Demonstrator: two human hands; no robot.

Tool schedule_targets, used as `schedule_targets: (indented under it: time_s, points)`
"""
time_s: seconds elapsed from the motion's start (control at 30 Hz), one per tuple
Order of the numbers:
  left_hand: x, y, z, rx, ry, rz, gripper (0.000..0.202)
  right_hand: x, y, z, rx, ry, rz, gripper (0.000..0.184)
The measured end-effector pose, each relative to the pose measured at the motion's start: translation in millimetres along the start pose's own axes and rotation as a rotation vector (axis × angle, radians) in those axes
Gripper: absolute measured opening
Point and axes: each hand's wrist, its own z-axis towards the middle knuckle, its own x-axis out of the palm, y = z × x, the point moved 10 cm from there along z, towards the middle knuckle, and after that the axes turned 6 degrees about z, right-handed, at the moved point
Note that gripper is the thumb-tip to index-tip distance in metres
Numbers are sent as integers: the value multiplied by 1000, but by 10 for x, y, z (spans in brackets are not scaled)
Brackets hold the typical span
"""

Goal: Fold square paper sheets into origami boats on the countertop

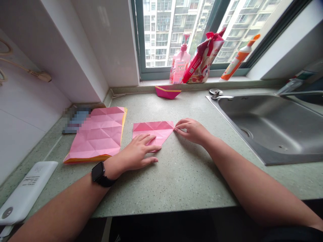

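Observation:
A pink sheet of folded paper (153, 126) lies on the counter between my hands, creased across and with its near right corner folded in at a slant. My left hand (137, 151) rests on its near left part, fingers spread and flat, covering some of it. At the paper's right corner, the fingertips of my right hand (190, 130) are pinched together on the tip. To the left sits a stack of creased pink and yellow paper (101, 132). Beyond the folded sheet, a magenta paper boat (168, 93) stands near the back ledge.
A steel sink (282, 127) with a tap (222, 96) is set in the counter at right. On the sill stand a pink pump bottle (180, 64), a red bag (204, 58) and an orange bottle (237, 60). A white power bank (30, 190) lies at the left edge.

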Motion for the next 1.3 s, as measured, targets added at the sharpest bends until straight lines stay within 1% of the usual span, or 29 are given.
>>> schedule_targets:
  time_s: [0.07,0.13,0.2,0.27,0.37,0.47,0.53,0.67,0.7,0.83,0.93,1.07,1.17,1.3]
  points:
    - [-4,0,1,3,-9,-4,47,-10,29,-5,-7,-6,-31,23]
    - [-5,-2,2,8,-20,-8,47,-49,117,-14,-36,-34,-68,22]
    - [-5,-3,2,14,-37,-11,45,-93,263,-31,-87,-76,-83,21]
    - [-1,-3,0,18,-55,-7,44,-89,443,-54,-155,-94,-50,20]
    - [7,-7,-7,28,-77,3,44,64,699,-90,-263,-13,35,20]
    - [-14,-12,-19,55,-100,5,41,225,789,-101,-279,70,79,16]
    - [-56,6,-36,70,-118,15,43,268,782,-96,-265,87,91,14]
    - [-192,103,-96,67,-156,47,65,256,729,-88,-250,76,78,11]
    - [-224,122,-113,71,-159,52,65,248,709,-86,-243,74,75,11]
    - [-339,143,-165,107,-182,65,47,214,600,-65,-206,61,65,13]
    - [-390,135,-179,126,-188,68,46,174,500,-43,-170,42,45,13]
    - [-409,120,-175,139,-173,50,48,148,402,-25,-128,35,34,14]
    - [-402,111,-169,152,-169,44,50,154,377,-23,-107,40,19,13]
    - [-373,139,-167,153,-181,52,39,155,403,-27,-115,37,4,10]
